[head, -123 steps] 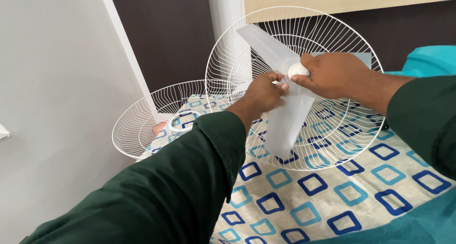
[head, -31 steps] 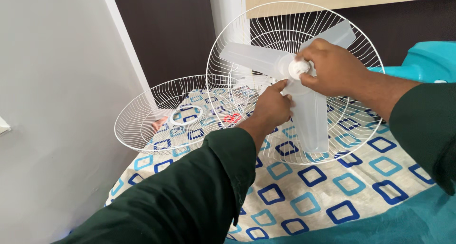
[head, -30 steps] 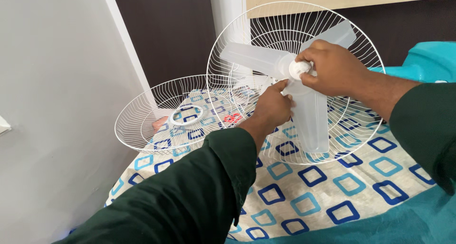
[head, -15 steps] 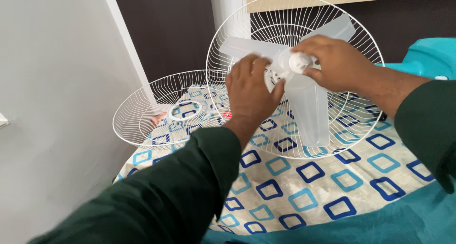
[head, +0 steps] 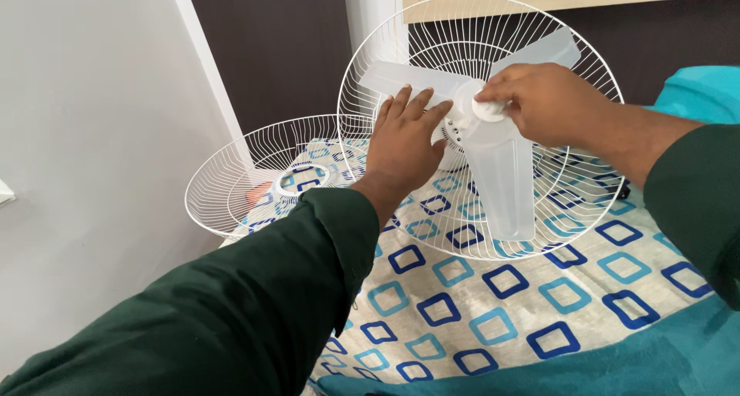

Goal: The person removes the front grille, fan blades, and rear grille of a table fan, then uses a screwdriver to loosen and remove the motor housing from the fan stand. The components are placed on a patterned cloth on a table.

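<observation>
Fingers (head: 493,94) pinch round white cap (head: 486,109) on translucent blade (head: 499,172).

1. Both arms wear long dark green sleeves of plain, slightly creased cloth.
2. The left sleeve (head: 254,303) ends in a loose, open cuff at the wrist.
3. The left hand (head: 405,145) and right hand (head: 543,103) are bare: no gloves, rings or watch visible.

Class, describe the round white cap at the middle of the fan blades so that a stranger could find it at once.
Start at the upright wire guard standing on the patterned bedsheet. Inside it sits a clear three-bladed fan blade. At its hub, under the fingertips of the right hand, is the cap: small, round and solid white, unlike the see-through blades and thin wires around it.
</observation>
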